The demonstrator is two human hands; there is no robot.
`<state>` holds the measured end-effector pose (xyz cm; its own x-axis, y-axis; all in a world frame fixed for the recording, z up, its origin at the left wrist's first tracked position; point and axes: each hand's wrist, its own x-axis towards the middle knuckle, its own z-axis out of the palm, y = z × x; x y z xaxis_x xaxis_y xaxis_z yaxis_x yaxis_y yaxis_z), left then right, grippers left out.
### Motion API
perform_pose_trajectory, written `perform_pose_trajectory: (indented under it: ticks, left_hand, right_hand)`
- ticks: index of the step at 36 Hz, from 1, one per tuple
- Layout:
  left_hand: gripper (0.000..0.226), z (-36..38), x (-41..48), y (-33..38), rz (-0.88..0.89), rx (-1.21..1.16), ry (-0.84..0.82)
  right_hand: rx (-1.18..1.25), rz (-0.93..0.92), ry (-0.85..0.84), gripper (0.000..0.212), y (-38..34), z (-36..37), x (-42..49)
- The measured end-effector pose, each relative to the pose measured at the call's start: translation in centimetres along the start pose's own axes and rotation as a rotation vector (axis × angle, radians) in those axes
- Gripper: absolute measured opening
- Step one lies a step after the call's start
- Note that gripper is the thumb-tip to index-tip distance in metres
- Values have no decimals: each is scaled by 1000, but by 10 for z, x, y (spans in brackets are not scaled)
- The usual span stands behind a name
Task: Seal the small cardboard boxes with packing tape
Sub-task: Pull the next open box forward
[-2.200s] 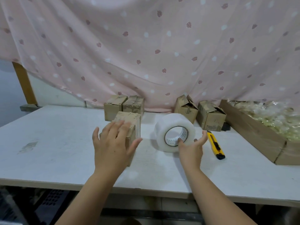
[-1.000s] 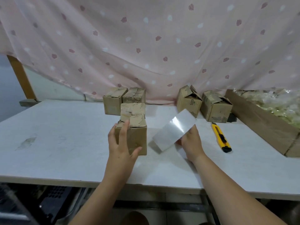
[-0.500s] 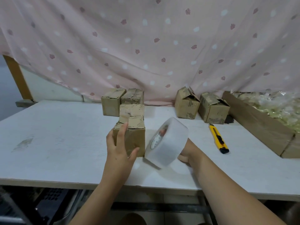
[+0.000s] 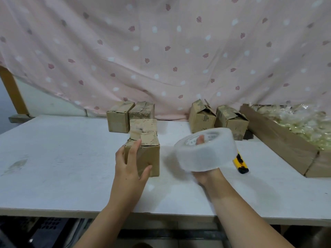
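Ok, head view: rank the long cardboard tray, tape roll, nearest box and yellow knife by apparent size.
1. long cardboard tray
2. tape roll and nearest box: unsure, the roll is lifted nearer the camera
3. yellow knife, partly hidden

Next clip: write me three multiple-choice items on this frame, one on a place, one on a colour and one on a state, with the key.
1. Where does the utility knife lie?
A) on the floor
B) on the table, right of the tape roll
C) on a shelf
2. What colour is the knife's body?
A) yellow
B) red
C) green
3. What state is the tape roll in?
A) flat on the table
B) held up in the right hand
C) hung on a hook
Key: 1 B, it lies on the tabletop past the roll. 2 A, yellow with a black end. 3 B, the hand holds it clear of the table.
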<state>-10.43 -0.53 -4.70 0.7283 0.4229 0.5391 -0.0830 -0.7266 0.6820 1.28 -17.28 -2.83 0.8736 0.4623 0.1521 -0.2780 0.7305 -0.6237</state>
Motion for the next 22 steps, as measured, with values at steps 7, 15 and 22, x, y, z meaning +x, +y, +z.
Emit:
perform_pose_trajectory:
  ticks: [7, 15, 22]
  left_hand:
    - [65, 19, 7, 16, -6, 23, -59]
    - [46, 38, 20, 38, 53, 81, -78]
    - [30, 40, 31, 60, 52, 28, -157]
  right_hand:
    - [296, -55, 11, 34, -15, -27, 6]
    - [410, -187, 28, 31, -37, -5, -23]
    - [325, -220, 147, 39, -47, 1, -27]
